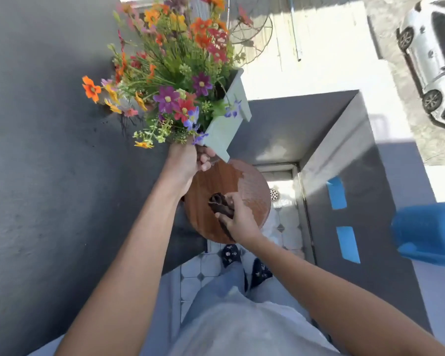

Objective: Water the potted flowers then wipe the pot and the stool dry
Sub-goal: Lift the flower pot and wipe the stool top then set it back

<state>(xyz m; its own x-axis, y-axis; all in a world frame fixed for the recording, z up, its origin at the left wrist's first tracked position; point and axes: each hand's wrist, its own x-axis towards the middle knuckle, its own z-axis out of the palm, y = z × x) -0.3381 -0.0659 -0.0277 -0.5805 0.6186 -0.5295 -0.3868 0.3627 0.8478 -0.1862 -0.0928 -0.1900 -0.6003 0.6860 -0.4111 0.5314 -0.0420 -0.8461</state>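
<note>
My left hand (188, 160) grips the pale green square pot (226, 124) near its base and holds it tilted above the stool, clear of the seat. Colourful flowers (170, 73) spill from the pot toward the upper left. The round brown wooden stool (216, 186) stands just below. My right hand (239, 217) presses a dark brown cloth (221, 204) flat on the seat, near its middle. The right part of the seat lies in bright sun.
A blue watering can (427, 235) rests on the grey ledge (370, 201) at the right, by two strips of blue tape (336, 193). A dark grey wall (36, 150) fills the left. Tiled floor with a drain (274, 194) lies under the stool. My feet (244, 260) stand close.
</note>
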